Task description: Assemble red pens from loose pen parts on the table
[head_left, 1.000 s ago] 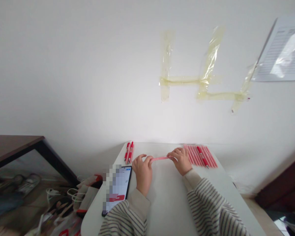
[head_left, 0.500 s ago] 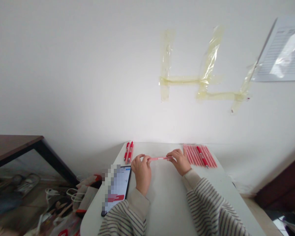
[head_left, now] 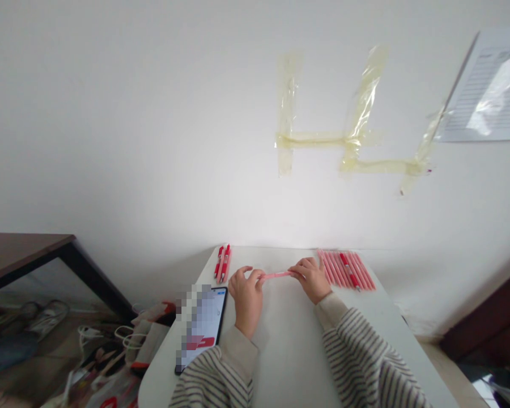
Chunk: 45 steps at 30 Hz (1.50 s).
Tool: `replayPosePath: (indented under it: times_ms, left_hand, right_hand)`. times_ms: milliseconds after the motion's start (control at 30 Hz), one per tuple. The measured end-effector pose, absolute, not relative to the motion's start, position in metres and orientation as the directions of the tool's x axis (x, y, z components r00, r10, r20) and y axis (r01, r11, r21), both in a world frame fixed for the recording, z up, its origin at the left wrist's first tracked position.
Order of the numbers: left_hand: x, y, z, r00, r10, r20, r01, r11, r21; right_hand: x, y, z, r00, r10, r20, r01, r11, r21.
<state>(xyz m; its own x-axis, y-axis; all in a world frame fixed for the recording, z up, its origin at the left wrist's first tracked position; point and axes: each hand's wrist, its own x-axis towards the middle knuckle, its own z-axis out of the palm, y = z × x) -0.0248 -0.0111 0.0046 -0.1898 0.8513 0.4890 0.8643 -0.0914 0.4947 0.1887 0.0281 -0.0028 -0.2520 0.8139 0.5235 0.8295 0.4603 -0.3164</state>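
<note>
A pink pen [head_left: 277,275] is held level above the white table [head_left: 289,345], one end in each hand. My left hand [head_left: 246,297] pinches its left end with curled fingers. My right hand [head_left: 311,279] pinches the right end. Just right of my right hand lies a row of several pink pens [head_left: 347,270] side by side at the table's far edge. A small group of red pens [head_left: 223,262] lies at the far left corner, beyond my left hand.
A phone [head_left: 202,325] with its screen lit lies on the table's left edge by my left sleeve. Cables and clutter [head_left: 123,351] fill the floor to the left, beside a dark wooden table [head_left: 29,255]. Old tape strips [head_left: 348,141] and a sheet of paper [head_left: 488,90] hang on the wall.
Almost nothing differs: both hands keep the pen between them, with only slight finger shifts.
</note>
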Motion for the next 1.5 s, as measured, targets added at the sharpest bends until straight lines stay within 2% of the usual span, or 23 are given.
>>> replayPosePath:
  times_ms: [933,1500]
  left_hand:
    - [-0.0233,-0.0122,0.0076,-0.191,0.864,0.467,0.864,-0.078,0.498]
    - [-0.0239,-0.0126,0.0079,-0.191,0.869,0.457,0.860,-0.077,0.505]
  right_hand:
    - [0.1880,0.0251,0.0004,-0.225,0.848,0.480,0.763,0.459,-0.454]
    - [0.1915,0.0280,-0.0034,-0.273,0.802,0.532,0.814,0.487,-0.317]
